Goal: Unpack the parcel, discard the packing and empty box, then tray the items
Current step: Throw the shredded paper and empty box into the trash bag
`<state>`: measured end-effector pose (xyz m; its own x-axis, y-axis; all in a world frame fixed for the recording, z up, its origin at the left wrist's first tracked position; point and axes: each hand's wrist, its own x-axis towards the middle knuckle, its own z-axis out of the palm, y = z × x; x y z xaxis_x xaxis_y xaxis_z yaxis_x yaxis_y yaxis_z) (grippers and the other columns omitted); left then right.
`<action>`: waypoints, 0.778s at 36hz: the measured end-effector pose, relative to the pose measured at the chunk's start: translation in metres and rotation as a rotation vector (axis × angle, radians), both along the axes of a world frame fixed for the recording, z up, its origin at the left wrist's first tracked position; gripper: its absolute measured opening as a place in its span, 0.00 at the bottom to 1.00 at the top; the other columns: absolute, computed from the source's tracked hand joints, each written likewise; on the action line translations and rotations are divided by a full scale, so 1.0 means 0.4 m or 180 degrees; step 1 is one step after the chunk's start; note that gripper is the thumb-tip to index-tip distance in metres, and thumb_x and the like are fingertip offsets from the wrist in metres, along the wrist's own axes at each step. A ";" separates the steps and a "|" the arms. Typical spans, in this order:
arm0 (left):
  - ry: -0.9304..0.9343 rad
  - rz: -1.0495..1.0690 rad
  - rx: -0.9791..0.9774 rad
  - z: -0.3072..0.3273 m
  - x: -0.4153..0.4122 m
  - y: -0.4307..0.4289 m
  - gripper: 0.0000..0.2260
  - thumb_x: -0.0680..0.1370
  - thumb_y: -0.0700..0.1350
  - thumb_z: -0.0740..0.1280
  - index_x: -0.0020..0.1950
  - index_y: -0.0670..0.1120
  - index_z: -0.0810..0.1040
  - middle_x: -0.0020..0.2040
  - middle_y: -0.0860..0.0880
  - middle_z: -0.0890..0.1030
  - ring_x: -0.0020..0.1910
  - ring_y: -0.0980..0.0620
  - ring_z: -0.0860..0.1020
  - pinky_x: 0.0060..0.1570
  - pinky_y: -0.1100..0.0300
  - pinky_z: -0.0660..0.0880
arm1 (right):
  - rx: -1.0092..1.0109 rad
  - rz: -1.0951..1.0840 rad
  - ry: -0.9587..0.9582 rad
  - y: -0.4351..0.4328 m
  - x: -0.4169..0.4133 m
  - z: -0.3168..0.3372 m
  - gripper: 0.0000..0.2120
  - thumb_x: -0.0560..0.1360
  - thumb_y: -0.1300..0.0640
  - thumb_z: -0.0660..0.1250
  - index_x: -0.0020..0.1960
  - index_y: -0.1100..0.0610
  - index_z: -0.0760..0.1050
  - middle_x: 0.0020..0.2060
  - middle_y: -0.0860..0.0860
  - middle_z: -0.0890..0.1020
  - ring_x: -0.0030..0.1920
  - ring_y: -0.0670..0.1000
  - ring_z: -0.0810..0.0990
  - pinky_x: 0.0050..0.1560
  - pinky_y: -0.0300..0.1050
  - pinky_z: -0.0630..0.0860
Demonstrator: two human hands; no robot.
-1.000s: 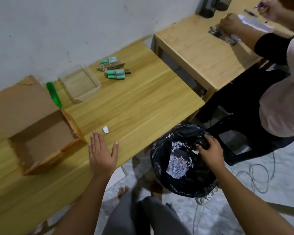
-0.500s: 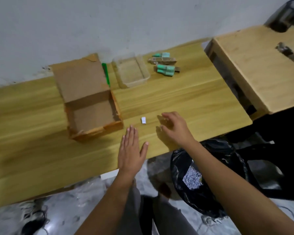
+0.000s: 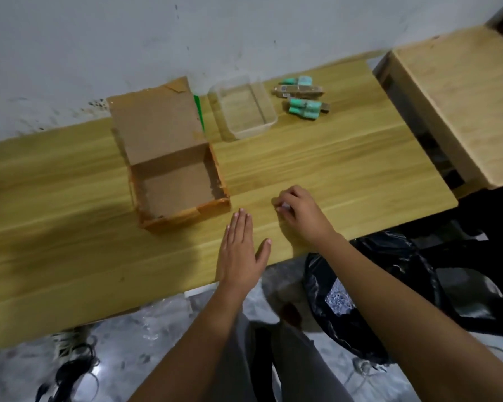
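The open cardboard box (image 3: 177,189) sits empty on the wooden table (image 3: 346,158), its lid flap raised toward the wall. Behind it to the right is a clear plastic tray (image 3: 269,123) with nothing in it. Several teal and brown items (image 3: 302,95) lie beside the tray on its right. My left hand (image 3: 238,253) rests flat on the table near the front edge, fingers together. My right hand (image 3: 301,211) is curled just right of the box, its fingertips pinched on a small white paper scrap (image 3: 285,206) against the tabletop.
A black bin bag (image 3: 389,285) with white shredded packing inside hangs below the table's front right corner. A green object (image 3: 198,107) shows between box lid and tray. A second wooden table (image 3: 462,105) stands to the right. Cables lie on the floor.
My right hand left the bin bag, came up over the table and closed its fingertips on the white scrap. My left hand stayed flat. The view swung left toward the table.
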<state>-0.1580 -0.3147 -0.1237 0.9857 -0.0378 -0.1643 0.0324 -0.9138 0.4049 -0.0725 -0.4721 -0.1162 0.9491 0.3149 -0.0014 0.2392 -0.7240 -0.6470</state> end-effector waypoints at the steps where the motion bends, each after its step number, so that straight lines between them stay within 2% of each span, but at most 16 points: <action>1: 0.0027 -0.0019 -0.0040 0.003 0.008 -0.003 0.32 0.78 0.61 0.50 0.77 0.43 0.51 0.78 0.48 0.47 0.76 0.53 0.44 0.75 0.59 0.43 | -0.0012 -0.0159 0.0035 -0.029 -0.007 0.004 0.07 0.72 0.68 0.65 0.49 0.64 0.79 0.46 0.61 0.77 0.49 0.59 0.76 0.50 0.37 0.66; 4: 0.0139 -0.0095 -0.0105 0.013 0.044 -0.021 0.32 0.79 0.59 0.54 0.77 0.43 0.50 0.78 0.48 0.46 0.77 0.52 0.43 0.75 0.55 0.45 | 0.0057 -0.0760 0.0100 -0.126 -0.042 0.021 0.06 0.73 0.68 0.66 0.48 0.66 0.79 0.47 0.63 0.76 0.47 0.56 0.76 0.48 0.31 0.64; 8: 0.0156 -0.0344 -0.0092 0.011 0.099 -0.052 0.32 0.79 0.60 0.53 0.76 0.43 0.51 0.78 0.48 0.46 0.77 0.52 0.43 0.75 0.54 0.44 | 0.0239 -0.1858 0.0202 -0.249 -0.117 0.029 0.05 0.75 0.62 0.66 0.48 0.62 0.80 0.51 0.59 0.76 0.46 0.52 0.75 0.47 0.39 0.69; 11: 0.0104 -0.0415 -0.0133 0.003 0.131 -0.088 0.32 0.79 0.59 0.55 0.76 0.43 0.53 0.78 0.48 0.48 0.77 0.52 0.45 0.75 0.53 0.43 | 0.0360 -0.2801 0.0233 -0.329 -0.192 0.027 0.07 0.75 0.59 0.66 0.50 0.61 0.79 0.52 0.57 0.75 0.44 0.49 0.74 0.45 0.39 0.70; 14: 0.0015 -0.0210 -0.0195 0.001 0.143 -0.121 0.31 0.78 0.58 0.57 0.76 0.43 0.55 0.78 0.47 0.50 0.77 0.50 0.46 0.74 0.52 0.42 | 0.0296 -0.3350 0.0309 -0.396 -0.273 0.005 0.08 0.75 0.60 0.66 0.51 0.62 0.78 0.51 0.59 0.76 0.44 0.52 0.75 0.46 0.41 0.69; 18: -0.0060 -0.0075 -0.0201 -0.001 0.137 -0.139 0.31 0.78 0.56 0.58 0.75 0.42 0.56 0.78 0.46 0.51 0.77 0.50 0.47 0.75 0.51 0.43 | 0.0202 -0.3313 0.1065 -0.448 -0.358 -0.035 0.15 0.73 0.58 0.70 0.58 0.60 0.77 0.56 0.61 0.77 0.54 0.59 0.78 0.54 0.46 0.72; 20: -0.0051 -0.0090 -0.0183 0.003 0.139 -0.134 0.31 0.78 0.57 0.59 0.75 0.42 0.57 0.78 0.45 0.52 0.77 0.49 0.48 0.75 0.52 0.45 | 0.0084 -0.3242 0.1179 -0.452 -0.377 -0.034 0.18 0.72 0.57 0.71 0.60 0.60 0.76 0.59 0.61 0.76 0.58 0.59 0.76 0.57 0.47 0.71; 24: 0.0161 -0.0244 -0.0087 0.026 0.158 -0.111 0.31 0.78 0.58 0.58 0.75 0.43 0.56 0.77 0.46 0.53 0.76 0.49 0.50 0.74 0.51 0.51 | 0.0080 -0.3170 0.0987 -0.423 -0.344 0.017 0.20 0.73 0.56 0.70 0.62 0.61 0.74 0.59 0.59 0.76 0.59 0.58 0.75 0.60 0.51 0.72; 28: 0.0261 -0.0221 -0.0270 0.094 0.178 -0.096 0.28 0.78 0.55 0.59 0.74 0.42 0.59 0.76 0.45 0.59 0.74 0.46 0.57 0.72 0.52 0.57 | 0.0064 -0.2847 0.0563 -0.364 -0.239 0.106 0.19 0.74 0.55 0.69 0.62 0.60 0.74 0.59 0.57 0.76 0.59 0.56 0.75 0.61 0.52 0.73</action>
